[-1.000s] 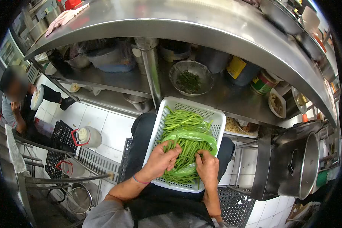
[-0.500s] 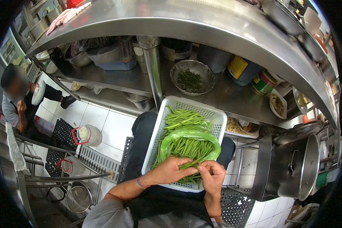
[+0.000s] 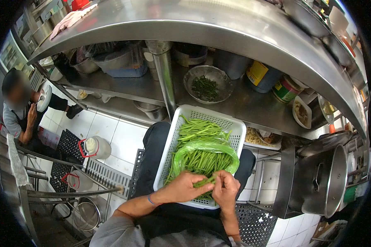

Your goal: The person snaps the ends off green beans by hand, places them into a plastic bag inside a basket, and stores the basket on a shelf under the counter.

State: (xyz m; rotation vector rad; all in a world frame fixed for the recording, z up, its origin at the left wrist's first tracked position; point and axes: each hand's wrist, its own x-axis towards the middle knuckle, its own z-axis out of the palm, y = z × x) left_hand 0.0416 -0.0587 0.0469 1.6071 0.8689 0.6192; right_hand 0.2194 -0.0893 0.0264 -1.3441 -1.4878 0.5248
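Note:
A white perforated basket rests on my lap, holding loose green beans in its far part. Nearer to me, a green plastic bag lies open in the basket with more green beans inside it. Over the near rim of the bag, my left hand is closed around a few green beans, their ends pointing right. My right hand pinches the tips of those beans, close beside the left fingertips. The palms hide part of the near basket wall.
A steel counter curves above a lower shelf with a bowl of chopped greens and jars. To the right stands a large steel pot. A seated person holds a plate at left, near white buckets.
My right hand has shifted slightly left and turned, its fingers curling more tightly at the bean tips. My left hand stays nearly in place. At left, the person's hand and plate have moved.

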